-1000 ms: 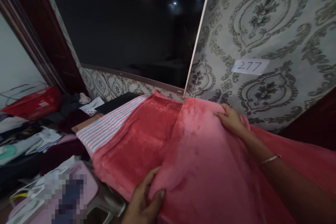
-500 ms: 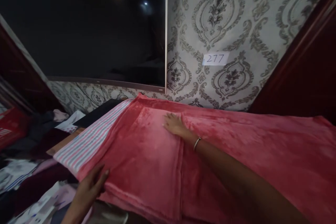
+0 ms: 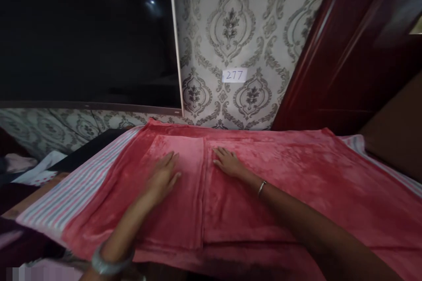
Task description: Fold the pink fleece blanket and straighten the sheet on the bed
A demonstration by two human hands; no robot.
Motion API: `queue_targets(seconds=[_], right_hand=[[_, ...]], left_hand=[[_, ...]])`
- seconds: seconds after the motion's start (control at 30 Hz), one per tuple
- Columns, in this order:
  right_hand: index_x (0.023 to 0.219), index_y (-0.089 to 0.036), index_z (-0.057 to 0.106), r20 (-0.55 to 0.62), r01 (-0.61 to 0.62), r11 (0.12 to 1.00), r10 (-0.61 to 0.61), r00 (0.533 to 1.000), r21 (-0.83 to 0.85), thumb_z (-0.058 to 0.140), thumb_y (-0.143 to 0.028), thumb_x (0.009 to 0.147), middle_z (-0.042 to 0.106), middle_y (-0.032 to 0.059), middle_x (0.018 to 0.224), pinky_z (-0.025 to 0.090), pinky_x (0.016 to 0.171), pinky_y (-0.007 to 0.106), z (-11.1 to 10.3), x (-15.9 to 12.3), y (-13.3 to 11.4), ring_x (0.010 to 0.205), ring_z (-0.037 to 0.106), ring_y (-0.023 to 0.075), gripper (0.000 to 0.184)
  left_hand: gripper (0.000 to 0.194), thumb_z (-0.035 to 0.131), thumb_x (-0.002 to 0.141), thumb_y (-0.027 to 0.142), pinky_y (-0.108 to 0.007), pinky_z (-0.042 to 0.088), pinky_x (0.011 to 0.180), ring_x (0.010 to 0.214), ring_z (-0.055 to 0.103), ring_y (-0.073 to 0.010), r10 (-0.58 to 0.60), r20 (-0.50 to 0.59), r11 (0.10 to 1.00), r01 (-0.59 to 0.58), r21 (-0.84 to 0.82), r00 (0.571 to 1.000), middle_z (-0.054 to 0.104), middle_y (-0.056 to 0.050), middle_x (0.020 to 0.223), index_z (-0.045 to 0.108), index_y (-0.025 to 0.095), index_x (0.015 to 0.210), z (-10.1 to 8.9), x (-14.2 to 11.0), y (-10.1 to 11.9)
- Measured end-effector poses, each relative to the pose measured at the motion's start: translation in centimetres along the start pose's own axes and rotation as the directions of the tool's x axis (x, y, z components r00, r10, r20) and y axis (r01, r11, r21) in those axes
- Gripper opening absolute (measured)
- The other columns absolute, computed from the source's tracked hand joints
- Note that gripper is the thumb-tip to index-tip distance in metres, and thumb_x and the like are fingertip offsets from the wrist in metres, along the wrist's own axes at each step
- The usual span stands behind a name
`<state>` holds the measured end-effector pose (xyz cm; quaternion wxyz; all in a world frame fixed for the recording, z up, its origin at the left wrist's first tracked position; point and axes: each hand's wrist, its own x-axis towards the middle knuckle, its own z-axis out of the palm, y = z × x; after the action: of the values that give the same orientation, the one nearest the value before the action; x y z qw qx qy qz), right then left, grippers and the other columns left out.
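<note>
Both hands (image 3: 161, 179) (image 3: 228, 162) are unclenched over a plush red blanket (image 3: 296, 169) with rectangular folds.

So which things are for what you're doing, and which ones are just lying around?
In use:
pink-red plush blanket, with layers folded over
left hand, open, over the blanket
right hand, open, over the blanket

Just around it:
striped cloth, under the blanket
television
paper marked 277, on the wall
white cloth, far left
</note>
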<state>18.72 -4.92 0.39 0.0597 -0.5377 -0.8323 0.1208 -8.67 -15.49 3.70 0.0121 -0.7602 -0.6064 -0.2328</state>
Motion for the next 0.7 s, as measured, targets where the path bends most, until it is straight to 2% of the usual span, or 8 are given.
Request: queue_targets(seconds=[0.1, 0.17, 0.27, 0.37, 0.4, 0.47, 0.57, 0.7], right_hand=[[0.163, -0.022, 0.023, -0.046, -0.096, 0.995, 0.095, 0.994, -0.025, 0.036, -0.041, 0.106, 0.019, 0.0145, 0.168, 0.019, 0.121, 0.057, -0.7, -3.4, 4.2, 0.155, 0.017, 0.0318, 0.062], [0.163, -0.021, 0.025, -0.097, -0.167, 0.985, 0.163, 0.982, -0.035, 0.037, -0.04, 0.105, 0.019, 0.0153, 0.168, 0.02, 0.121, 0.058, -1.6, -6.0, 7.5, 0.155, 0.019, 0.0318, 0.061], [0.162, -0.021, 0.027, -0.2, -0.308, 0.951, 0.294, 0.935, -0.041, 0.038, -0.038, 0.105, 0.022, 0.0155, 0.167, 0.021, 0.121, 0.057, -3.2, -10.6, 13.0, 0.154, 0.021, 0.0314, 0.06], [0.161, -0.019, 0.03, -0.315, -0.495, 0.869, 0.466, 0.827, -0.014, 0.039, -0.036, 0.105, 0.027, 0.0141, 0.166, 0.023, 0.121, 0.054, -4.7, -16.1, 19.1, 0.153, 0.023, 0.0301, 0.059], [0.16, -0.018, 0.03, -0.354, -0.561, 0.828, 0.526, 0.773, 0.005, 0.039, -0.035, 0.105, 0.029, 0.0138, 0.166, 0.025, 0.121, 0.052, -5.1, -18.0, 21.0, 0.153, 0.025, 0.0297, 0.058], [0.159, -0.015, 0.033, -0.418, -0.678, 0.733, 0.635, 0.65, 0.057, 0.039, -0.032, 0.104, 0.034, 0.0154, 0.163, 0.03, 0.119, 0.048, -5.9, -21.8, 24.7, 0.15, 0.031, 0.0293, 0.057], [0.155, -0.009, 0.038, -0.437, -0.785, 0.604, 0.747, 0.5, 0.134, 0.039, -0.029, 0.104, 0.044, 0.0203, 0.156, 0.037, 0.114, 0.04, -6.6, -27.0, 28.9, 0.143, 0.044, 0.0284, 0.055], [0.139, -0.007, 0.059, -0.368, -0.836, 0.518, 0.824, 0.432, 0.179, 0.036, -0.026, 0.104, 0.063, 0.0211, 0.137, 0.044, 0.104, 0.034, -6.8, -31.5, 32.3, 0.124, 0.062, 0.0276, 0.046]], left_hand=[[0.057, 0.048, 0.095, 0.029, -0.047, 0.036, 0.12, 0.146, 0.043, -0.0309, 0.088, 0.091, 0.996, -0.088, -0.005, 0.992, 0.044, -0.022, 0.156, 0.05, 0.009, 0.147, 0.3, 5.0, 3.2], [0.058, 0.039, 0.099, 0.031, -0.051, 0.032, 0.121, 0.149, 0.036, -0.0336, 0.134, 0.123, 0.991, -0.134, -0.008, 0.983, 0.04, -0.026, 0.157, 0.045, 0.0, 0.149, 0.6, 7.4, 4.9], [0.063, 0.024, 0.104, 0.036, -0.059, 0.028, 0.118, 0.151, 0.029, -0.0379, 0.082, 0.183, 0.995, -0.09, 0.036, 0.98, 0.035, -0.028, 0.16, 0.039, -0.001, 0.152, 2.8, 9.2, 6.3], [0.062, 0.031, 0.101, 0.037, -0.064, 0.03, 0.115, 0.15, 0.032, -0.0405, -0.05, 0.273, 0.987, 0.007, 0.158, 0.961, 0.036, -0.026, 0.16, 0.04, 0.007, 0.154, 6.4, 9.3, 6.6], [0.06, 0.032, 0.1, 0.035, -0.064, 0.027, 0.116, 0.15, 0.031, -0.0401, -0.051, 0.214, 0.979, 0.007, 0.201, 0.976, 0.036, -0.025, 0.16, 0.044, 0.007, 0.152, 7.4, 9.2, 6.5], [0.06, 0.033, 0.099, 0.034, -0.063, 0.027, 0.116, 0.15, 0.032, -0.039, -0.036, 0.184, 0.969, -0.01, 0.245, 0.982, 0.036, -0.025, 0.16, 0.046, 0.008, 0.151, 8.8, 8.9, 6.3], [0.062, 0.027, 0.1, 0.035, -0.061, 0.027, 0.116, 0.149, 0.031, -0.039, -0.019, 0.197, 0.965, -0.034, 0.26, 0.98, 0.036, -0.025, 0.16, 0.044, 0.007, 0.152, 8.9, 8.6, 6.5], [0.069, 0.012, 0.102, 0.038, -0.059, 0.025, 0.116, 0.15, 0.027, -0.0399, -0.022, 0.246, 0.956, -0.051, 0.287, 0.969, 0.032, -0.026, 0.162, 0.039, 0.0, 0.152, 8.0, 8.7, 7.2]])
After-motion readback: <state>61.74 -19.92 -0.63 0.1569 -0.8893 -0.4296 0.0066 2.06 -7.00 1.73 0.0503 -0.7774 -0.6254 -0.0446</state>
